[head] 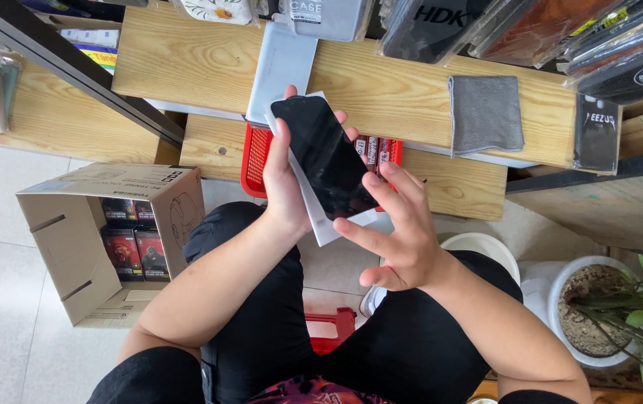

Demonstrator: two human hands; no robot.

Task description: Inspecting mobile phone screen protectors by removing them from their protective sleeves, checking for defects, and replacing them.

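My left hand (pixel 285 187) grips a black smartphone (pixel 324 155) together with a white flat sheet or sleeve (pixel 318 217) that lies under it. The phone's dark screen faces up and tilts away toward the wooden shelf (pixel 381 82). At the phone's lower right corner, my right hand (pixel 400 232) spreads its fingers, fingertips touching or nearly touching the edge. Both hands hover above my lap in black trousers.
A grey cloth (pixel 486 114) and a pale flat box (pixel 282 66) lie on the wooden shelf. A red basket (pixel 256 161) sits on a lower shelf. An open cardboard box (pixel 105 239) with packs stands left. A white plant pot (pixel 598 310) is at right.
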